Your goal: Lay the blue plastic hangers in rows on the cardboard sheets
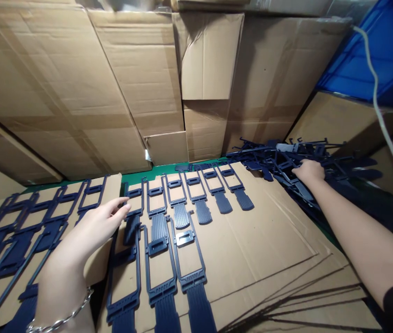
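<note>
My left hand (108, 217), with a chain bracelet at the wrist, hovers over the left part of the rows, its fingers slightly apart and nothing between them. Below and beside it lie dark blue plastic frames with ribbed flat ends (191, 277), set out in rows on a cardboard sheet (252, 240). At the right, my right hand (309, 172) reaches into a tangled pile of similar dark blue parts (272, 157). Its fingers are bent down at the pile, and their tips are partly hidden, so any grip on a part cannot be made out.
Large cardboard boxes (140, 69) form a wall behind the work surface. A blue crate (390, 55) stands at the upper right, with a white cable (375, 88) hanging in front. More frames (36, 231) lie on a second cardboard sheet at the left. Green surface (140, 177) shows between.
</note>
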Demonstrator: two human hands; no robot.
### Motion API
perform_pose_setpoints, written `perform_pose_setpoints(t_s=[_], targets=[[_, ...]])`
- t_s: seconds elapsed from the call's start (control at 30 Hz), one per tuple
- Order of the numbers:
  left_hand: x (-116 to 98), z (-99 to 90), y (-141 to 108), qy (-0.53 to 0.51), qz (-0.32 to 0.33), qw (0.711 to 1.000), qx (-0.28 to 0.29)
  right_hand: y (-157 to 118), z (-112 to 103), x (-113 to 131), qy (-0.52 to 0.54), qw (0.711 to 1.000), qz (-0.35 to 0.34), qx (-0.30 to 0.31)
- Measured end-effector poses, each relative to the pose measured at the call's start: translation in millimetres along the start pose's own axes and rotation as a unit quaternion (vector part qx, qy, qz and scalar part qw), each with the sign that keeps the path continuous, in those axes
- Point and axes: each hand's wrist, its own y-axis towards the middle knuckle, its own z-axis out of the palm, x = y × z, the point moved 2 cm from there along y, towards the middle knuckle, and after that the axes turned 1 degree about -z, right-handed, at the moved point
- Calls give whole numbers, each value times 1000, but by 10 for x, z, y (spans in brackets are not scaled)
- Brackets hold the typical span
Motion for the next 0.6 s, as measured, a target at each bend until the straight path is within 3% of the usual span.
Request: perform_pose_setpoints(t_s=[0.27,0.6], targets=[[-82,4,-39,21,-2,1000,20,-31,-25,46,-38,998,-48,15],[10,-8,-19,11,-16,1000,25,-66,-390,76,-104,983,-149,-40]])
